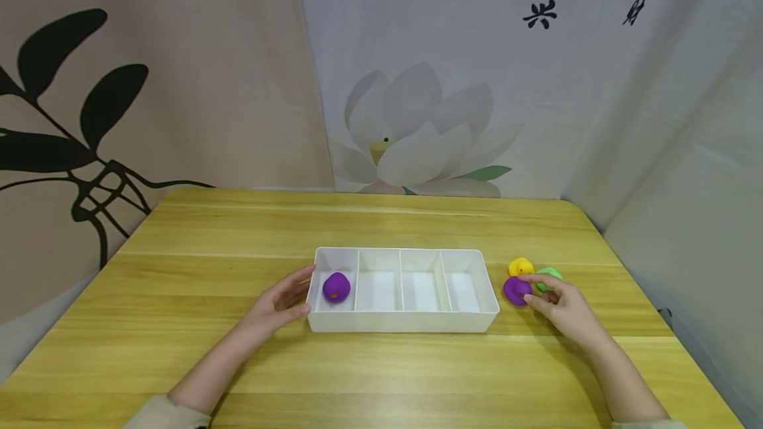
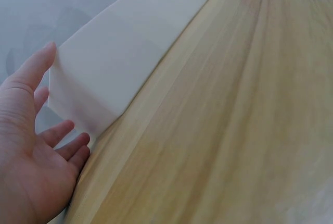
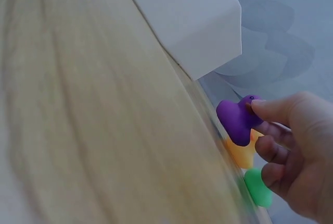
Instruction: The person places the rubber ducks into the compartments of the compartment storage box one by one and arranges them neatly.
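Observation:
My right hand (image 1: 565, 308) pinches a purple toy duck (image 1: 515, 291) by its head between thumb and finger. In the right wrist view that duck (image 3: 235, 122) is tilted and overlaps a yellow duck (image 3: 239, 153). A green duck (image 3: 257, 187) sits close by my curled lower fingers. At the left end of a long white divided tray (image 1: 405, 322) rests my left hand (image 1: 280, 302), thumb by the near corner and fingers along the end wall, loosely bent. Another purple duck (image 1: 336, 287) lies in the tray's leftmost compartment; the other compartments hold nothing.
The tray stands on a wooden table (image 1: 250, 230). Behind the table hangs a pale curtain (image 1: 429, 32) printed with a lotus flower and dark characters. Another cloth with black leaves (image 1: 113, 104) hangs at the left.

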Motion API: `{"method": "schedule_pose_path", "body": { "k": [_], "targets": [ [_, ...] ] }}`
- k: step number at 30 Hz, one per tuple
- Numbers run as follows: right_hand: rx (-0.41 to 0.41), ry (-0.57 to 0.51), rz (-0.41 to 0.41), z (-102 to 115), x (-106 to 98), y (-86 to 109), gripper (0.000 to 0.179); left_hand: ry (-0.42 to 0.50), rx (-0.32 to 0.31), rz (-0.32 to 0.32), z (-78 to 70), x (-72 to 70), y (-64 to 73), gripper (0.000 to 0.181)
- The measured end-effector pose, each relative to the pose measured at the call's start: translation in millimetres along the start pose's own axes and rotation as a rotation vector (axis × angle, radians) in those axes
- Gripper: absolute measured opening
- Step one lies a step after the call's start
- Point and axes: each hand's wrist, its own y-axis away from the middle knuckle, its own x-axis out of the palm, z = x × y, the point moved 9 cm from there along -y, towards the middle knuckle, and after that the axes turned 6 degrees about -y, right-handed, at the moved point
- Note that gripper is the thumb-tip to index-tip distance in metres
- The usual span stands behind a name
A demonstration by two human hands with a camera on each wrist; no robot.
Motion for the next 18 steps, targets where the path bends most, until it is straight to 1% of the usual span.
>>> {"method": "schedule_pose_path", "body": {
  "k": [8,18],
  "targets": [
    [-0.005,-0.019,-0.014,8,-2,3.2,0.038,-0.003,-0.011,-0.002,0.2,0.8,-0.5,0.066],
    [-0.102,0.014,-0.065,30,-6,6.9,0.033,-0.001,-0.012,0.0,0.0,0.0,0.1,0.067]
  ]
}}
